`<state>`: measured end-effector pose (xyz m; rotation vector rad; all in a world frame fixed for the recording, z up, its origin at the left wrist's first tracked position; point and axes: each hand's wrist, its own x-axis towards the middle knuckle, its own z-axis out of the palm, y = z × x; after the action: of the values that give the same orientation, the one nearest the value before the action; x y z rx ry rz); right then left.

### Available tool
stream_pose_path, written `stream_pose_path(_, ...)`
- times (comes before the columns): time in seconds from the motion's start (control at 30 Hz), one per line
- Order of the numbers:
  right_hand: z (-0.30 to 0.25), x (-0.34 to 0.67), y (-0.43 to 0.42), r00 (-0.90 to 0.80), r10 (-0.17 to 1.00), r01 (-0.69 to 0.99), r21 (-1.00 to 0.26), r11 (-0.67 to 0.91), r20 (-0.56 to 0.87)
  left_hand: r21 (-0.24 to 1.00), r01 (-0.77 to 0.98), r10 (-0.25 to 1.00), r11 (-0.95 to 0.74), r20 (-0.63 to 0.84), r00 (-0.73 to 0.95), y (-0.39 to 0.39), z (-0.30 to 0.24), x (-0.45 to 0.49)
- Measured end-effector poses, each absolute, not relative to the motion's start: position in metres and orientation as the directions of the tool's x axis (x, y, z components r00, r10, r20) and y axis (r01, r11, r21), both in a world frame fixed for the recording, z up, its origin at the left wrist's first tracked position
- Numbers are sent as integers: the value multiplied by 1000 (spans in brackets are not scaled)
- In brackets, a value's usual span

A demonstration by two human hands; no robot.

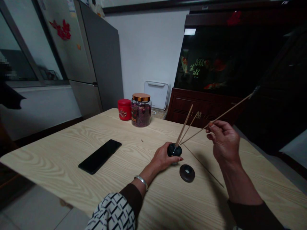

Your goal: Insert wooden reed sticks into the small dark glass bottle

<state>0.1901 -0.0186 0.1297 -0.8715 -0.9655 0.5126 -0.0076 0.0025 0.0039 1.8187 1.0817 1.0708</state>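
Observation:
My left hand point(163, 158) is wrapped around a small dark bottle point(174, 150) that stands on the table. Several thin reed sticks point(184, 126) lean out of its mouth. Between the thumb and fingers of my right hand point(224, 140) is a long thin reed stick point(233, 106), slanting up to the right. Its lower end is at or just beside the bottle's mouth; whether it touches I cannot tell. A round dark cap point(187, 173) with a pale centre lies in front of the bottle. From the bottle a thin straight line runs across the tabletop, either a stick or a shadow.
The pale wood table point(141, 159) bears a black phone point(100, 156) at left, and a red canister point(124, 109) beside a glass jar point(141, 111) with a copper lid at the far edge. Behind stand a fridge point(103, 54) and a dark fish tank point(216, 60).

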Motion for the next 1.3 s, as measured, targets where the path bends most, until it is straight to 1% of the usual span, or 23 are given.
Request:
stream_pose_path(0.13, 118, 178, -16, 434, 712, 110, -817, 566, 552, 889, 286, 917, -358, 277, 286, 2, 5, -7)
stream_pose_path(0.27, 105, 171, -13, 360, 758, 172, -837, 519, 544, 886, 295, 919, -357, 276, 282, 1, 7, -7)
stream_pose_path(0.33, 99, 167, -11, 289, 804, 197, -854, 481, 519, 883, 300, 918, -361, 279, 284, 0, 8, -7)
stream_pose_path(0.4, 95, 166, -10, 169, 874, 237, -879, 413, 456, 877, 312, 917, -366, 282, 282, -1, 9, -7)
stream_pose_path(0.47, 96, 170, -10, 39, 935, 292, -899, 327, 353, 872, 322, 917, -369, 284, 281, -1, 10, -7)
stream_pose_path(0.57, 100, 189, -9, -80, 969, 384, -890, 245, 232, 873, 320, 916, -368, 281, 286, -2, 10, -8)
stream_pose_path(0.63, 98, 208, -6, -131, 978, 510, -835, 209, 164, 876, 321, 919, -361, 274, 285, -2, 10, -8)
stream_pose_path(0.67, 94, 219, -3, -154, 981, 603, -776, 188, 118, 876, 324, 920, -357, 271, 281, -2, 10, -8)
stream_pose_path(0.7, 88, 229, 0, -164, 984, 707, -688, 165, 67, 876, 327, 922, -354, 269, 279, -2, 10, -8)
stream_pose_path(0.77, 73, 246, 6, -133, 991, 889, -446, 105, -31, 876, 329, 922, -353, 266, 280, -3, 10, -8)
stream_pose_path(0.83, 57, 257, 12, -72, 990, 974, -222, 44, -120, 878, 326, 922, -352, 263, 285, -3, 11, -8)
stream_pose_path(0.87, 50, 260, 13, -50, 986, 987, -157, 25, -157, 878, 325, 921, -352, 263, 287, -3, 11, -8)
stream_pose_path(0.93, 41, 264, 15, -39, 976, 993, -116, 15, -213, 876, 325, 920, -355, 265, 290, -3, 11, -8)
stream_pose_path(1.07, 37, 264, 15, -46, 969, 991, -136, 13, -241, 879, 318, 919, -356, 267, 291, -2, 11, -8)
stream_pose_path(1.17, 38, 262, 13, -19, 971, 991, -133, -14, -237, 880, 317, 919, -353, 264, 293, -2, 10, -8)
stream_pose_path(1.3, 44, 258, 10, 5, 980, 993, -111, -27, -197, 879, 321, 920, -352, 261, 293, -1, 9, -8)
